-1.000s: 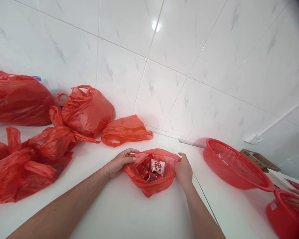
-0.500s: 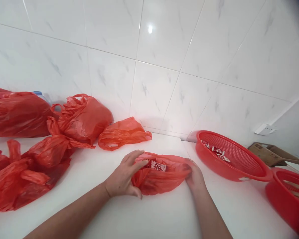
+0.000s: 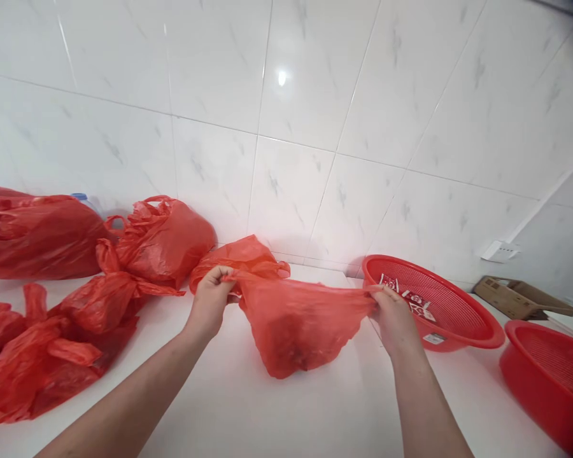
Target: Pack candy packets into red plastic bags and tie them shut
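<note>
A thin red plastic bag [image 3: 305, 324] is stretched wide between my two hands above the white table. My left hand [image 3: 212, 302] pinches its upper left corner, fingers closed. At the opposite top corner my right hand [image 3: 395, 318] grips the plastic, fingers also closed. Something dark shows through the sagging bottom of the bag, but its kind cannot be made out. Just behind my left hand lies a flat, loose red plastic bag [image 3: 248, 251].
Filled red bags [image 3: 172, 238] crowd the left side, with knotted ones [image 3: 95, 305] in front. To the right stand a red mesh basket [image 3: 439, 299] holding small red-and-white packets [image 3: 415, 300], a second red basket [image 3: 544, 375] and a cardboard box [image 3: 520, 296]. A tiled wall [image 3: 305, 191] closes the back.
Both hands have moved apart and pulled the bag's mouth taut. My left hand has gone from open to closed on its edge. The patterned packet seen inside is now covered.
</note>
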`<action>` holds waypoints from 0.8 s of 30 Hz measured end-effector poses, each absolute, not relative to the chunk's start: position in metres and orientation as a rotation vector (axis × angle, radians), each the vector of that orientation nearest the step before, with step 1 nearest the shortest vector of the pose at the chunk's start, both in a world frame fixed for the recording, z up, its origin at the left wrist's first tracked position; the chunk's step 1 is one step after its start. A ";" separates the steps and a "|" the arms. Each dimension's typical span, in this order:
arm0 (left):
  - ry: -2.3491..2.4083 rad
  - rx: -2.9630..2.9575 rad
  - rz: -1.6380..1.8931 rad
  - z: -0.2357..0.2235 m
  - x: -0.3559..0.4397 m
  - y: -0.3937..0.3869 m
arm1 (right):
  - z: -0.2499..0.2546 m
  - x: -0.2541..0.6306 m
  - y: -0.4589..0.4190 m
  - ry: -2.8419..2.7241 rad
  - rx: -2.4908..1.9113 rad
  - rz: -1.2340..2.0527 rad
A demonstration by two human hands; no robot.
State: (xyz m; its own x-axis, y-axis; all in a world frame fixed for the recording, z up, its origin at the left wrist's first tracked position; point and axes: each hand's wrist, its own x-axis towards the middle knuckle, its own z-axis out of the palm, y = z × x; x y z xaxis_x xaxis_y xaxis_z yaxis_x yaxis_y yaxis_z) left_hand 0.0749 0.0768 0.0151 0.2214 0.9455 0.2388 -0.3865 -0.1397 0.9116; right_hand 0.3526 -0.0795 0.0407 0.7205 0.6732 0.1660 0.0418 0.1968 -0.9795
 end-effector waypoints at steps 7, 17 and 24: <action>0.425 0.845 1.263 0.077 0.082 0.067 | 0.068 0.336 -0.077 -0.722 -1.011 0.725; 0.465 0.844 1.131 0.069 0.101 0.038 | 0.072 0.285 -0.077 -0.837 -0.945 0.973; 0.579 1.315 1.202 0.077 0.105 0.006 | 0.085 0.239 -0.092 -1.188 -1.243 1.260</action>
State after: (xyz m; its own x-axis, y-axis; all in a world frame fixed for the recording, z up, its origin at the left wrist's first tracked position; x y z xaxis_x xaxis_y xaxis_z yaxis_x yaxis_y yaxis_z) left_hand 0.1053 0.0063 0.0774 0.3414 0.8942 0.2897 -0.3312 -0.1740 0.9274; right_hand 0.2389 -0.0923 0.0847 -0.0111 0.9984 -0.0562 -0.0025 -0.0562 -0.9984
